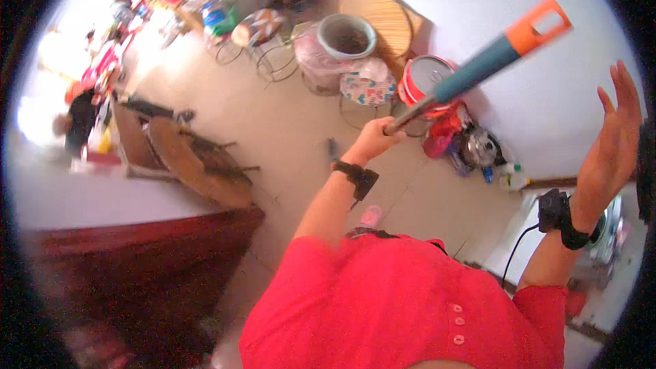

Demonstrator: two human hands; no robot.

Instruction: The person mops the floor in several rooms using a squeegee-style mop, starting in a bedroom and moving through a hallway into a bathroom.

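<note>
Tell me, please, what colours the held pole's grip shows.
The grip is blue-grey with an orange end; the head view shows it best.

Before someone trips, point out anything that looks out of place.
A small dark item looks odd: it seems to lie by itself on the tiled floor, apart from the red tub by the wall. It is too blurred to identify.

- Legible text: none; I can read no word, number or sign.
- Red tub (408, 87), between 1 and 2 o'clock: side too blurred to read.
- Blue-and-green plastic pack (219, 20), 11 o'clock: blurred.
- Pale bottle (508, 181), 3 o'clock: too small for me.
</note>
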